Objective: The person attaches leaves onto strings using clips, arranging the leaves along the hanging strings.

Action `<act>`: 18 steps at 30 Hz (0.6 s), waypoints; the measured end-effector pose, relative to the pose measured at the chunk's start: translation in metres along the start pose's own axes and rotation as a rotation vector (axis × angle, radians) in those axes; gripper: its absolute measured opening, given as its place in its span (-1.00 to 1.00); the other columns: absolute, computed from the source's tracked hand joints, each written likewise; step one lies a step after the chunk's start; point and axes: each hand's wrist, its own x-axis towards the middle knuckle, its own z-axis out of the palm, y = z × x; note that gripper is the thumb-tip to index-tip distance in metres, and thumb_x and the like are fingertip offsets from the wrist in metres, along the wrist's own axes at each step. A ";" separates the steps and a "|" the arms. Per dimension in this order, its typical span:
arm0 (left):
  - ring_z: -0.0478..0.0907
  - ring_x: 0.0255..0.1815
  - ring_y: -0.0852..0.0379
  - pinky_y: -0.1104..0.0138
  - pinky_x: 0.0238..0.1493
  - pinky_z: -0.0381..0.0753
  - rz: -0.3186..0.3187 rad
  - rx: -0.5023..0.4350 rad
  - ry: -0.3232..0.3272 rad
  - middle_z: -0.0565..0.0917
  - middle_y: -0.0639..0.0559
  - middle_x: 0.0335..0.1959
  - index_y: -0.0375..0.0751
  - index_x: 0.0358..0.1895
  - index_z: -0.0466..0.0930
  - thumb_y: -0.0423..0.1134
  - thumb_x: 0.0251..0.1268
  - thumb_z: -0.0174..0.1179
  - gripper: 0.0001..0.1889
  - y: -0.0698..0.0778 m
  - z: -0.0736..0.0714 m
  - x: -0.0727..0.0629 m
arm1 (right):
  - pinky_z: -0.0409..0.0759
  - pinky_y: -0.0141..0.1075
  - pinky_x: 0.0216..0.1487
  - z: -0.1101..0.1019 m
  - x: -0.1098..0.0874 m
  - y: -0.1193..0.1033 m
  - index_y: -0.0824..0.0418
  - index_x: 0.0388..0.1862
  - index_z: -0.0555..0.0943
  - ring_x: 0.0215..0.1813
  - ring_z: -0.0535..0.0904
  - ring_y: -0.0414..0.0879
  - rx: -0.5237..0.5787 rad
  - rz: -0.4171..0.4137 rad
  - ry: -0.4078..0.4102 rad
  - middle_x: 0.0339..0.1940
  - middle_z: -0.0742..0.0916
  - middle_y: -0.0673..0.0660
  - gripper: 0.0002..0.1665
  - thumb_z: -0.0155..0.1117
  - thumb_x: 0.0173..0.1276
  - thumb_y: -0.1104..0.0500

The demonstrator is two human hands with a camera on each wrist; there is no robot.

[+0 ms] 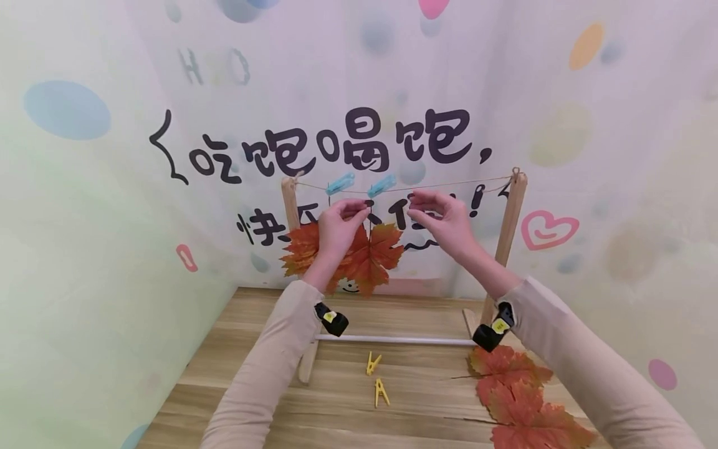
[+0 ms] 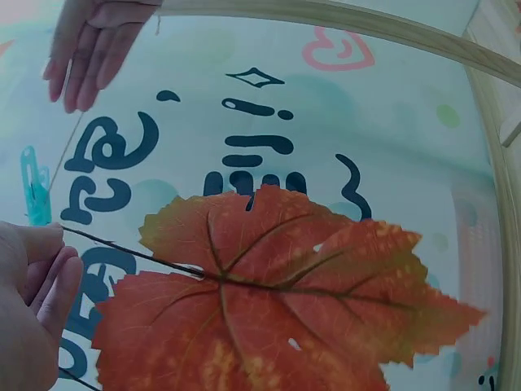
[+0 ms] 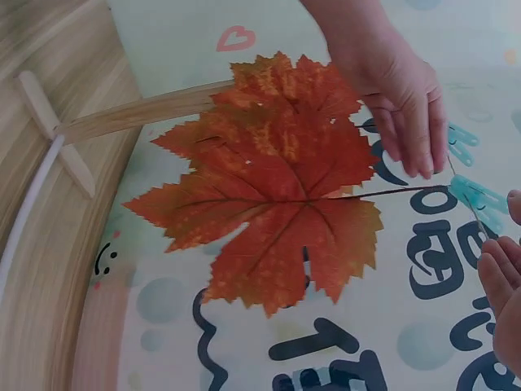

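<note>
Two blue clothespins [image 1: 341, 184] [image 1: 382, 185] clip the stems of two red-orange maple leaves [image 1: 381, 252] to a thin string [image 1: 443, 184]. The leaves hang side by side and overlap. Beside the second clothespin, my left hand [image 1: 339, 229] has its fingers extended near the stem, with a gap between thumb and fingertips. In the right wrist view, the left hand [image 3: 411, 114] hangs over the string with its fingers pointing down. My right hand [image 1: 449, 221] is raised to the right of the clothespins, fingertips close to the string and thumb apart. Neither hand grips anything.
Wooden posts [image 1: 509, 224] hold the string at both ends, and a white rod [image 1: 398, 340] joins their feet. Two yellow clothespins [image 1: 373, 363] [image 1: 381, 392] lie on the wooden table [image 1: 426, 399]. More maple leaves [image 1: 533, 419] lie at the right, beneath my right forearm.
</note>
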 end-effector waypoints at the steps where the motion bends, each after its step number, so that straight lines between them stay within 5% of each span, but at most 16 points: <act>1: 0.62 -0.27 0.04 0.39 -0.24 0.59 0.016 0.001 -0.004 0.68 -0.17 -0.29 -0.37 -0.23 0.64 -0.36 0.07 0.28 -0.81 0.001 -0.002 -0.002 | 0.54 -0.49 -0.13 -0.001 -0.003 0.002 0.36 0.01 0.53 -0.22 0.57 -0.38 -0.008 0.006 -0.012 -0.13 0.66 0.28 -0.58 0.30 0.16 0.27; 10: 0.61 -0.33 0.08 0.37 -0.22 0.59 0.109 0.059 -0.099 0.68 -0.14 -0.35 -0.36 -0.27 0.64 -0.39 0.06 0.27 -0.84 -0.001 -0.003 -0.022 | 0.53 -0.55 -0.18 -0.012 -0.038 0.009 0.44 0.04 0.48 -0.20 0.57 -0.35 -0.022 0.083 -0.112 -0.11 0.64 0.35 -0.58 0.25 0.17 0.35; 18: 0.60 -0.33 0.10 0.37 -0.23 0.59 0.061 0.081 -0.205 0.68 -0.09 -0.35 -0.35 -0.26 0.64 -0.40 0.06 0.27 -0.84 -0.017 0.001 -0.045 | 0.56 -0.41 -0.11 -0.018 -0.069 0.045 0.43 0.07 0.46 -0.12 0.61 -0.10 -0.040 0.122 -0.170 -0.10 0.64 0.33 -0.52 0.28 0.17 0.30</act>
